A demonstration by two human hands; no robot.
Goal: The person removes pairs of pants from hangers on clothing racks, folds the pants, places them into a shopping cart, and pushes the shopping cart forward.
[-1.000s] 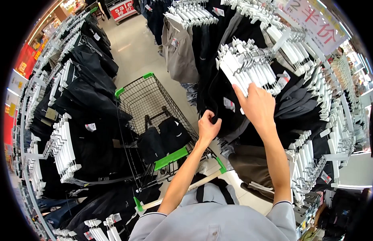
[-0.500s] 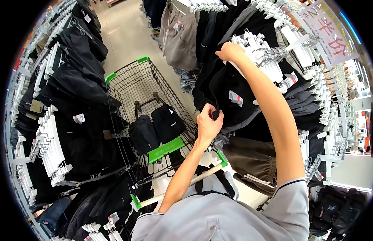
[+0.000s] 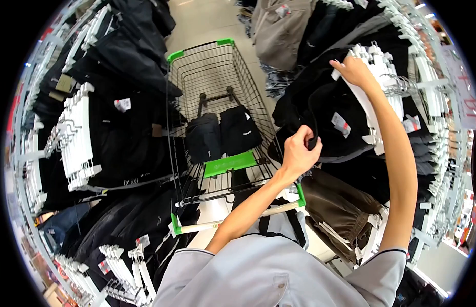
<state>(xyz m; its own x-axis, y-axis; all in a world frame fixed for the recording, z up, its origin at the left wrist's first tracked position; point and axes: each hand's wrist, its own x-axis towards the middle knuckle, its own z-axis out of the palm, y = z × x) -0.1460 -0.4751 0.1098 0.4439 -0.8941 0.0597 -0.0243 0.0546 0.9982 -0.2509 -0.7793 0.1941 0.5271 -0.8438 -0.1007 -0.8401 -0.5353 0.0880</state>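
Note:
Black trousers [image 3: 327,110] with a white and red price tag [image 3: 341,125] hang at the rack on the right. My left hand [image 3: 301,152] pinches the waistband edge of these trousers between thumb and fingers. Higher up, my right hand [image 3: 354,70] closes at the end of a white clip hanger [image 3: 362,100], whose clip shows just below the fingertips. The hanger slants down under my right forearm, and its lower clip sits at the trousers' other end. More white hangers [image 3: 385,69] crowd behind that hand.
A wire shopping cart [image 3: 197,64] with green corners stands in the aisle, holding two folded dark garments [image 3: 239,128]. Black clothes [image 3: 133,138] on white hangers line the left side. Brown trousers [image 3: 340,199] hang below my hands, and grey-brown trousers [image 3: 281,30] hang farther up the right rack.
The view has swung, so the cart and racks sit differently in the frame. A white clip now shows below my right fingertips. My left hand keeps its pinch on the waistband.

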